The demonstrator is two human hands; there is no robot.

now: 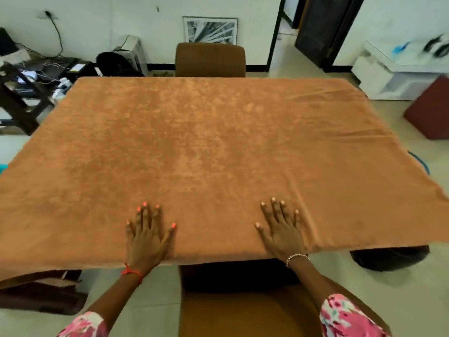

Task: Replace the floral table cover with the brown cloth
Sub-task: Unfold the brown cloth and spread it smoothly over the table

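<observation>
Fingers spread, our left hand [147, 235] and right hand [281, 229] press the cloth [213, 142] flat; we should sweep toward 3 o'clock creases.

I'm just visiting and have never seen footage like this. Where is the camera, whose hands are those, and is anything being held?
There is no machine here. The single picture comes from a camera worn on a person's head, looking forward and down. The left hand and right hand lie flat, fingers spread, on the brown cloth near its front edge. Nothing is gripped. The cloth covers the whole table top, with a few creases on its right side. No floral cover is in sight. The far chair stands behind the table, and the near chair is below the hands.
</observation>
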